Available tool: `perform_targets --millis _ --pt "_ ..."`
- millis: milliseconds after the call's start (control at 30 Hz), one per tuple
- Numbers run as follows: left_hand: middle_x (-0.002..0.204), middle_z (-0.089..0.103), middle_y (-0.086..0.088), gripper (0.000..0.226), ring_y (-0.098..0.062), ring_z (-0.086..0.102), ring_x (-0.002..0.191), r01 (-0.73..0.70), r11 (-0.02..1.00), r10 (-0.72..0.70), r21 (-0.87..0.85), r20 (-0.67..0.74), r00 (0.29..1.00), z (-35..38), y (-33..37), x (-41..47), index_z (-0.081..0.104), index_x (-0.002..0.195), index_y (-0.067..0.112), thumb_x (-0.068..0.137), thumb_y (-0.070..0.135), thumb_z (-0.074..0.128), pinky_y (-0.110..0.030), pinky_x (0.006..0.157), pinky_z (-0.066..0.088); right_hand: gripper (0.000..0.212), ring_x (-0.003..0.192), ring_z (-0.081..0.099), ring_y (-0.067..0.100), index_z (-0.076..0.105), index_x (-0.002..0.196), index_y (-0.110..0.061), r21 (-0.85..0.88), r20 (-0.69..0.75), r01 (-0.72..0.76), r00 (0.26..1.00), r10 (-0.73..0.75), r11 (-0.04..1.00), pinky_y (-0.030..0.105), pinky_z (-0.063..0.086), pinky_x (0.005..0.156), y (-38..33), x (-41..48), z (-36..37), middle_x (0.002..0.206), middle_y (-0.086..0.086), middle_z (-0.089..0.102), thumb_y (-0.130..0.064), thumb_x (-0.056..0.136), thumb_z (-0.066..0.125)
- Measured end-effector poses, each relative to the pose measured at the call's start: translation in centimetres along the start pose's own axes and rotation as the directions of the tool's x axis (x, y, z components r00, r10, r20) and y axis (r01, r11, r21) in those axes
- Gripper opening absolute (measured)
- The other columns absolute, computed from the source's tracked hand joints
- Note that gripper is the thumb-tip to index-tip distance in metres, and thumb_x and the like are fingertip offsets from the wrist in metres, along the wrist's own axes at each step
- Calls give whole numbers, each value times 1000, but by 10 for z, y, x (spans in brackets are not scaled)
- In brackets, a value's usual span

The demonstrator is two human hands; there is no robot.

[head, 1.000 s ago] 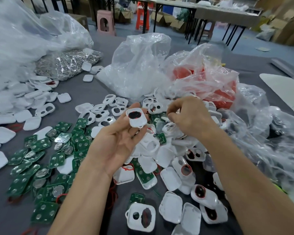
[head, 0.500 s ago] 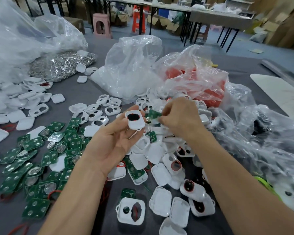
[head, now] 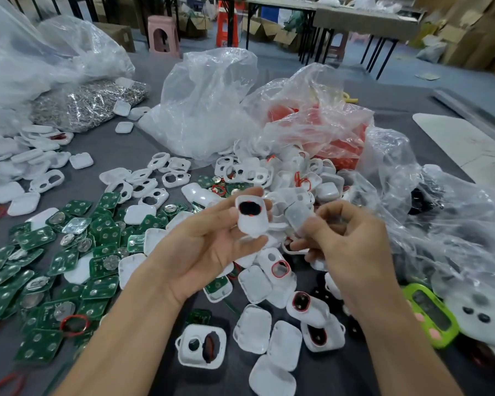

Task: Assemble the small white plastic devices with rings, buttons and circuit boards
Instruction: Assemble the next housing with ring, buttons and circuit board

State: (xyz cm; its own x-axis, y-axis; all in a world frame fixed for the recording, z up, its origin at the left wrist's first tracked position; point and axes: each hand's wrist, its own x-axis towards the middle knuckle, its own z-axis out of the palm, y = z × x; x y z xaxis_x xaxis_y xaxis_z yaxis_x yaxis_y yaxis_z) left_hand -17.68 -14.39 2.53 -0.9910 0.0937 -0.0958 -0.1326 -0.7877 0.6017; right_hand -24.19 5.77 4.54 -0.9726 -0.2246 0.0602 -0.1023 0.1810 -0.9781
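Pinching shell point(head: 253, 224) edges left hand point(head: 206, 247), part point(head: 297, 221) right hand point(head: 352, 247); table point(head: 120, 150) crowded

No text, label, brand or number is legible. Faint pale print on the green circuit boards point(head: 100, 287), at 8 o'clock on the desk point(head: 106, 147), is too small and blurred to read.

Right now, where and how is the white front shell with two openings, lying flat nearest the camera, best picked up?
Probably pinch its near rim, coming from above on the person's side. The white front shell lies flat with bare table along that edge, while a green circuit board crowds its far edge and white back covers sit close on its right.
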Motion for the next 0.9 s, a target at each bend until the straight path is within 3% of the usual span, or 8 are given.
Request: perform_targets --millis 33,100,167,267,333,400,533,900 --pt "131 68 -16 43 -26 70 112 13 999 -13 37 17 1000 4 -5 1 73 126 7 83 6 66 -41 83 63 15 61 75 20 67 79 -17 1 -21 24 999 -24 1000 20 53 51 2 -5 -2 68 4 75 -9 89 76" --pt "130 69 -14 43 -27 70 112 21 992 -23 127 13 1000 9 -15 3 72 126 6 85 2 64 -42 85 62 18 58 72 11 70 76 -23 -172 -159 131 974 -159 976 22 56 53 8 -12 -8 67 -7 74 -10 85 79" --pt "128 69 -15 43 -29 69 112 21 985 -15 174 -35 999 11 -23 6 71 125 6 85 -3 62 -43 87 61 17 59 70 5 72 75 -28 -344 -266 241 902 -340 908 22 56 56 8 -18 -9 66 -16 71 -15 82 82" --pt "127 68 -18 43 -33 64 113 32 973 -19 227 -59 998 12 -32 8 71 126 7 87 -8 60 -45 90 61 15 65 64 -1 74 79 -26 -479 -225 398 806 -547 783 7 47 63 7 -25 1 66 -21 66 -15 79 84" --pt "121 70 -15 42 -30 68 107 48 968 -35 245 -58 998 15 -35 9 71 125 7 86 -7 62 -44 90 62 15 69 62 2 76 82 -21 -537 -164 471 756 -634 700 4 44 68 10 -29 9 72 -16 69 -11 77 86" --pt "120 71 -13 42 -25 71 103 47 966 -37 254 -45 998 16 -36 9 71 125 7 86 -5 63 -41 90 62 18 75 66 3 79 88 -18 -542 -89 522 744 -663 658 9 49 75 12 -31 13 83 -10 74 -5 77 86" --pt "139 62 -21 42 -29 66 112 25 966 -14 257 -44 999 16 -33 9 67 133 7 92 -4 59 -44 98 55 24 93 73 6 81 94 -16 -513 15 553 771 -637 657 24 57 86 13 -33 17 100 -7 78 1 77 83" --pt "139 64 -17 51 -28 67 113 18 975 -10 222 -36 999 13 -29 9 67 134 7 83 8 70 -43 95 58 23 100 72 9 84 95 -15 -486 9 533 795 -606 693 17 51 97 13 -31 15 105 -5 78 1 79 84"
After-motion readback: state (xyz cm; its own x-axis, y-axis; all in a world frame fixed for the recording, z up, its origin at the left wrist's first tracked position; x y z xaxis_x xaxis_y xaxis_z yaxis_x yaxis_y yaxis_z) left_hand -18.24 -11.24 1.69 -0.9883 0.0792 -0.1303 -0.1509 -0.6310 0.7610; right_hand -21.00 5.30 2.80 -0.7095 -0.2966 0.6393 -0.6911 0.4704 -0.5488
